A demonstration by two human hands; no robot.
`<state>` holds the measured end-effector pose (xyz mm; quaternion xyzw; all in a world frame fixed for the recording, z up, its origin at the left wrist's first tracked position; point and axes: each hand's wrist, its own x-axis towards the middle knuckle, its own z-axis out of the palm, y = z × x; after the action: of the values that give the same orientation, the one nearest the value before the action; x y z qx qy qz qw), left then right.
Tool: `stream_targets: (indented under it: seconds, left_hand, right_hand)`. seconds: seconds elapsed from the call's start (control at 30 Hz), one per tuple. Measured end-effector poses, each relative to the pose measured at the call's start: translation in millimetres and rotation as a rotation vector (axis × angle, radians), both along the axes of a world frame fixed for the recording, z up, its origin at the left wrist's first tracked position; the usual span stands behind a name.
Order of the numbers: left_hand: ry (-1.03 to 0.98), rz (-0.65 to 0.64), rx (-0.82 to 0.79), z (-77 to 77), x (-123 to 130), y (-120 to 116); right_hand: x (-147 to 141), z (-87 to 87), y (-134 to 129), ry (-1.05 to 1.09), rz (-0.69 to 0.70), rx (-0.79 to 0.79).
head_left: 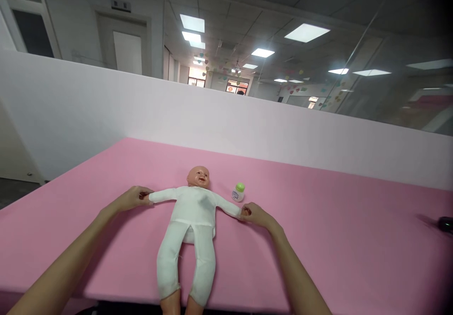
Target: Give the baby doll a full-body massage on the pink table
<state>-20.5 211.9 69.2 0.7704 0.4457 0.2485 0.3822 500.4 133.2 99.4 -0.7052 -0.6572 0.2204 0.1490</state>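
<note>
A baby doll [194, 206] in a white cloth suit lies on its back on the pink table, its head away from me and its feet at the near edge. Both its arms are stretched out sideways. My left hand [132, 198] is closed around the doll's hand on the left side. On the other side, my right hand [255, 214] grips the doll's other hand. Just beyond my right hand stands a small jar [238, 192] with a green lid and a clear or whitish body, apart from my fingers.
The pink table [336, 239] meets a low white partition [219, 121] at the back, with glass above it. A black object [445, 224] sits at the far right edge. Behind the partition is a doorway [125, 46].
</note>
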Motion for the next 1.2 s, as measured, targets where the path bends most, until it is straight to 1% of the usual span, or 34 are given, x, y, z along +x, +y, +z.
stream_targets:
  seconds: [0.07, 0.13, 0.2, 0.27, 0.3, 0.33, 0.4, 0.47, 0.53, 0.57, 0.6, 0.67, 0.73, 0.83, 0.87, 0.93, 1.0, 1.07, 1.1, 1.13, 1.2]
  left_hand:
    - [-0.028, 0.022, 0.008, -0.6, -1.8, 2.7]
    - [-0.089, 0.140, 0.023, -0.6, -1.3, 4.7]
    - [-0.217, 0.278, -0.004, 0.5, 1.9, 5.3]
    - [-0.413, 0.374, -0.051, 2.1, 8.8, 4.6]
    - [-0.517, 0.407, -0.066, 2.9, 13.8, 3.9]
    - [-0.609, 0.437, -0.068, 3.5, 19.8, 3.2]
    - [-0.728, 0.514, -0.047, 4.7, 34.7, 1.5]
    - [-0.764, 0.603, 0.002, 7.3, 52.1, -1.4]
    - [-0.734, 0.654, 0.090, 12.2, 70.5, -7.2]
    - [-0.707, 0.647, 0.154, 15.4, 79.7, -11.5]
    - [-0.672, 0.610, 0.233, 18.6, 88.6, -16.9]
    - [-0.568, 0.473, 0.404, 22.8, 105.0, -29.7]
    - [-0.415, 0.314, 0.556, 21.7, 118.4, -42.8]
    - [-0.157, 0.121, 0.699, 10.2, 131.5, -56.8]
    - [-0.090, 0.074, 0.738, 5.4, 134.2, -59.5]
    - [0.008, 0.005, 0.807, -2.2, 137.7, -62.4]
    - [0.050, -0.031, 0.842, -5.3, 139.5, -64.1]
    - [0.020, -0.015, 0.814, -3.6, 139.5, -66.0]
    - [-0.025, 0.019, 0.774, -1.5, 138.7, -67.0]
    - [-0.094, 0.073, 0.715, 1.2, 137.1, -68.0]
    - [-0.293, 0.244, 0.552, 6.6, 131.0, -68.7]
  right_hand:
    - [4.4, -2.4, -4.2, 0.043, 0.024, -0.039]
    - [5.6, -4.2, -8.1, 0.111, -0.002, -0.040]
    - [4.2, -5.7, -11.2, 0.237, -0.016, -0.024]
    - [1.0, -7.4, -12.4, 0.409, -0.015, 0.029]
    - [-1.2, -8.5, -12.1, 0.494, -0.044, 0.079]
    - [-3.9, -9.6, -11.2, 0.570, -0.103, 0.146]
    - [-11.7, -11.3, -8.1, 0.703, -0.268, 0.319]
    - [-24.2, -11.3, -5.1, 0.816, -0.405, 0.479]
    - [-42.8, -9.0, -3.9, 0.877, -0.451, 0.603]
    - [-54.3, -7.5, -4.3, 0.878, -0.443, 0.652]
    - [-66.9, -6.3, -5.4, 0.859, -0.417, 0.703]
    - [-93.4, -6.9, -9.4, 0.756, -0.284, 0.807]
    - [-118.2, -13.2, -15.5, 0.563, -0.051, 0.901]
    - [-144.2, -29.9, -26.0, 0.252, 0.344, 0.953]
    - [-149.2, -35.2, -29.1, 0.173, 0.435, 0.952]
    - [-154.2, -42.5, -33.9, 0.062, 0.534, 0.934]
    - [-154.5, -44.4, -35.9, 0.023, 0.566, 0.914]
    - [-151.3, -42.1, -35.4, 0.079, 0.548, 0.893]
    - [-148.5, -39.9, -34.2, 0.144, 0.503, 0.887]
    - [-144.7, -37.3, -32.5, 0.228, 0.424, 0.882]
    - [-133.1, -32.0, -27.7, 0.432, 0.176, 0.861]
